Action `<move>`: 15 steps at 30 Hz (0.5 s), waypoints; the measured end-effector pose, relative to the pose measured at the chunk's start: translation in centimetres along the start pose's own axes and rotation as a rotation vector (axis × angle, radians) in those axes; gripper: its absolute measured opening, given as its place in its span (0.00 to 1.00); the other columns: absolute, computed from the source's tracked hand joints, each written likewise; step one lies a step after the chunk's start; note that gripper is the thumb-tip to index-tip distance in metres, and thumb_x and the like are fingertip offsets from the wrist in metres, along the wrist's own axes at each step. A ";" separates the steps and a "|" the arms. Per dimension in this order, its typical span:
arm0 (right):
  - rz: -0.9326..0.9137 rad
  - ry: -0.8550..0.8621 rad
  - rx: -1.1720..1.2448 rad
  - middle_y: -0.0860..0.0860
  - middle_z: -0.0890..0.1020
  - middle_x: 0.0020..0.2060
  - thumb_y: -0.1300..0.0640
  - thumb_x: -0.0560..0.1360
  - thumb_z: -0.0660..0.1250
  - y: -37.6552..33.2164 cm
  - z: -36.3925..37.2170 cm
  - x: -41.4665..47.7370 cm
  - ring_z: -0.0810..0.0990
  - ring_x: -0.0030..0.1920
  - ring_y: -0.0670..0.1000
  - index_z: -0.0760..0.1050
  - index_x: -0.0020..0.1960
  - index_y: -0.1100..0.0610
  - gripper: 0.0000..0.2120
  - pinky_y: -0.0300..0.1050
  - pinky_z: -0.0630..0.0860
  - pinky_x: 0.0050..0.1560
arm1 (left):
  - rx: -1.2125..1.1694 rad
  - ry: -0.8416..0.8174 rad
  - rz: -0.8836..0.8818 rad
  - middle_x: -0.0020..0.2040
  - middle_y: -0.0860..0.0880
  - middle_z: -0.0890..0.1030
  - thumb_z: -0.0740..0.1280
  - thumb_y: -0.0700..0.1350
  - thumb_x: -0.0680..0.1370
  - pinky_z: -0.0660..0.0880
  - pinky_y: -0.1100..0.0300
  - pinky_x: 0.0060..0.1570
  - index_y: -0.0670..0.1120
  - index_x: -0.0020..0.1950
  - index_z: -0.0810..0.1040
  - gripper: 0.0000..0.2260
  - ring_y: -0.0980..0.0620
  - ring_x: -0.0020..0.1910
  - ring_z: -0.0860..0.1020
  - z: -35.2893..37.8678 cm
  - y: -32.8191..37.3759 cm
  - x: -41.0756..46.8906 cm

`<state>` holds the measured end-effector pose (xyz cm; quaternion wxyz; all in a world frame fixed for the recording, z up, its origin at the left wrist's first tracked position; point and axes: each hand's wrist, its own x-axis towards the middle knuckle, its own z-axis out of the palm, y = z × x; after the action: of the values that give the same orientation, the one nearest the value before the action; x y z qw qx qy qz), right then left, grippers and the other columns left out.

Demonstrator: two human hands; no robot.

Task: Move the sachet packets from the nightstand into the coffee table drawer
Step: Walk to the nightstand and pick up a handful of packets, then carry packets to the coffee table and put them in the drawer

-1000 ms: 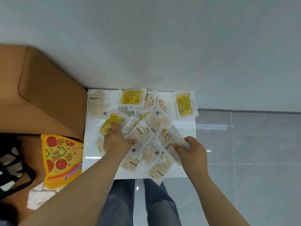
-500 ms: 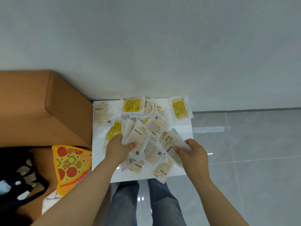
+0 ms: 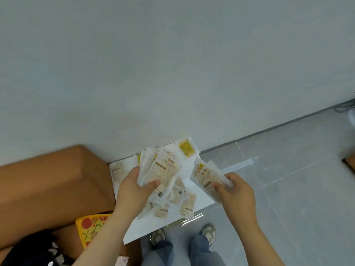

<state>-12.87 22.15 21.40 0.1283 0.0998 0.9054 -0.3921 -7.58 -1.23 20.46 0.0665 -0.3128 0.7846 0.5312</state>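
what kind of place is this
Probably a plain room in a home or rented flat; hard to say more. A small white nightstand strewn with sachet packets stands against a bare pale wall on a grey tiled floor, with a cardboard box beside it.

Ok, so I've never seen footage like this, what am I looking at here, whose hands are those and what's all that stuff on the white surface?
There is no machine here. A person wears a wide-angle camera on the head, looking down at their own two bare hands, and every picture comes from that one camera. The left hand grips a thick bundle of sachet packets. The right hand pinches a smaller bunch. Below them is the white nightstand top, with more loose sachets lying on it and one yellow sachet near the wall. A brown cardboard box stands to the left. The person's shoes show on the grey floor.
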 end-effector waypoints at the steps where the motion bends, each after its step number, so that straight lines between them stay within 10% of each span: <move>1: 0.002 0.044 0.024 0.46 0.81 0.35 0.55 0.73 0.70 -0.1 -1.4 -0.7 0.79 0.34 0.47 0.74 0.40 0.52 0.06 0.40 0.71 0.30 | 0.008 -0.017 0.039 0.43 0.60 0.79 0.72 0.45 0.73 0.71 0.74 0.30 0.52 0.54 0.75 0.12 0.65 0.41 0.76 0.1 1.5 -0.6; 15: 0.110 0.524 0.263 0.47 0.80 0.33 0.55 0.72 0.72 7.4 -25.3 -7.9 0.78 0.32 0.49 0.72 0.38 0.55 0.09 0.41 0.69 0.28 | 0.047 -0.285 0.445 0.45 0.57 0.81 0.73 0.44 0.72 0.70 0.69 0.35 0.53 0.52 0.76 0.12 0.62 0.43 0.78 15.3 20.3 -12.2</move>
<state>-7.16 45.09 35.47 -0.1027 0.2623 0.8423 -0.4596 -12.76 22.16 35.35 0.0652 -0.0530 0.8290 0.5529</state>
